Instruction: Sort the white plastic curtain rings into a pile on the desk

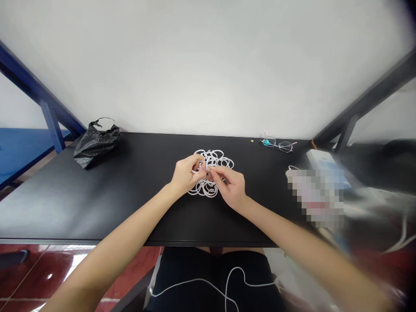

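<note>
A pile of thin white loops (208, 188), which look like plastic or cord rings, lies on the black table in front of me. My left hand (187, 174) is above the left side of the pile, with thumb and fingers pinching a white loop (195, 170). From the right, my right hand (231, 185) pinches at the same spot, its thumb and index finger closed on a part of that loop. Both sets of fingertips nearly meet over the pile. Whether the loop is joined between them is too small to tell.
A crumpled black plastic bag (97, 145) is at the table's back left. Eyeglasses (277, 145) rest at the back right, beside a tiny yellow bit (251, 141). Farther right are a white box (326, 167), a pixelated item and blurred clear plastic. A white cable (195, 280) crosses my lap.
</note>
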`<state>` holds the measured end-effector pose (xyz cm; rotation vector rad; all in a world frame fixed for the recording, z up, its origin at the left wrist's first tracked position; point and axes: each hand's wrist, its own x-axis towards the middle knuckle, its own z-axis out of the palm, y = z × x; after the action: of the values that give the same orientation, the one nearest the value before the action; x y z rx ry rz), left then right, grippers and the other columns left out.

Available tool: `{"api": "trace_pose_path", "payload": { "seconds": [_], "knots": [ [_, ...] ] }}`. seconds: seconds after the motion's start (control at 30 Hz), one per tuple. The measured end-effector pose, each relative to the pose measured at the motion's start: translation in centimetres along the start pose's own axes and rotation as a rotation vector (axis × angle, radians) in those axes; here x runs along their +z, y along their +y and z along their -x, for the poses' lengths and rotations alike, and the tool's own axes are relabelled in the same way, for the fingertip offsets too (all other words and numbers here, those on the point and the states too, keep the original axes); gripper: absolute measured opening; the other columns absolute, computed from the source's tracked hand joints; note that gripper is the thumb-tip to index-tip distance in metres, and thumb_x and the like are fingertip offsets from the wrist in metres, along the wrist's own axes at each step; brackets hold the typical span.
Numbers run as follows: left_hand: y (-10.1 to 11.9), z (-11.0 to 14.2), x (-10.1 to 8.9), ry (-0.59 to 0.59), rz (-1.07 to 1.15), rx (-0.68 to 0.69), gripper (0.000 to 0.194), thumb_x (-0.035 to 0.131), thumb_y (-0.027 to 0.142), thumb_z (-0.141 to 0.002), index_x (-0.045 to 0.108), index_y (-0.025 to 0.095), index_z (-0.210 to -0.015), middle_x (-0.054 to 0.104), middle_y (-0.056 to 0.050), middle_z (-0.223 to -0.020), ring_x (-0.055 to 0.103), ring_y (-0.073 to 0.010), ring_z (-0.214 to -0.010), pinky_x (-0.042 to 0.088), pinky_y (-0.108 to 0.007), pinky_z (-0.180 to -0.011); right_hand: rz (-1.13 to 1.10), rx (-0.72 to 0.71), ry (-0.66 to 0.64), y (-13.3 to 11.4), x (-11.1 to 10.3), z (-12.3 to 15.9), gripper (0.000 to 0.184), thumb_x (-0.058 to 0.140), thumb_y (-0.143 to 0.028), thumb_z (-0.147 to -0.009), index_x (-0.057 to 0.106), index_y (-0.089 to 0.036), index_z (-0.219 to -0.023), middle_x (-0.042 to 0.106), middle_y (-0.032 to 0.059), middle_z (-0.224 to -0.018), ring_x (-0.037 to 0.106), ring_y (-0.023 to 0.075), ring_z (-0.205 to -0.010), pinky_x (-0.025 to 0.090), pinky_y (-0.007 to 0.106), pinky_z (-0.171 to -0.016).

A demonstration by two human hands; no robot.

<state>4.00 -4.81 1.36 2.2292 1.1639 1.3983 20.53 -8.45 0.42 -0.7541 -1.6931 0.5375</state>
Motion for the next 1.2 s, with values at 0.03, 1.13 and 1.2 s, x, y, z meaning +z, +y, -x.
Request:
{"api": "trace_pose_path", "payload": {
  "seconds": [0.03, 1.13, 1.2],
  "knots": [
    [0.0, 0.0, 0.0, 0.000, -0.001, 0.006, 0.025, 0.046, 0.038, -0.085, 0.057, 0.018, -0.074, 0.044, 0.004, -0.054, 0.039, -0.0100, -0.048, 0.036, -0.022, -0.052, -0.004, 0.004, -0.003, 0.0, 0.0, 0.0, 0.016, 0.055, -0.022, -0.094, 0.069, -0.024, -0.101, 0.073, 0.0028, -0.091, 0.072, 0.0145, -0.073, 0.062, 0.028, -0.069],
    [-8.7, -1.1, -5.1, -0.121, -0.882, -0.573, 0.052, 0.034, 0.049, -0.096, 0.063, 0.008, -0.109, 0.064, -0.023, -0.111, 0.054, -0.0401, -0.109, 0.042, -0.048, -0.089, 0.144, -0.084, 0.035, 1.8, -0.8, -1.2, 0.018, 0.051, -0.016, -0.090, 0.067, -0.021, -0.095, 0.072, 0.0050, -0.087, 0.067, 0.0139, -0.072, 0.055, 0.025, -0.059],
    [-8.5, -1.1, -5.1, -0.145, -0.899, -0.576, 0.053, 0.034, 0.050, -0.096, 0.062, 0.008, -0.109, 0.064, -0.024, -0.111, 0.054, -0.0404, -0.109, 0.042, -0.049, -0.089, 0.159, -0.091, 0.029, 1.9, -0.9, -1.2, 0.017, 0.051, -0.015, -0.090, 0.067, -0.021, -0.093, 0.072, 0.0052, -0.087, 0.067, 0.0140, -0.072, 0.055, 0.026, -0.059]
  ]
}}
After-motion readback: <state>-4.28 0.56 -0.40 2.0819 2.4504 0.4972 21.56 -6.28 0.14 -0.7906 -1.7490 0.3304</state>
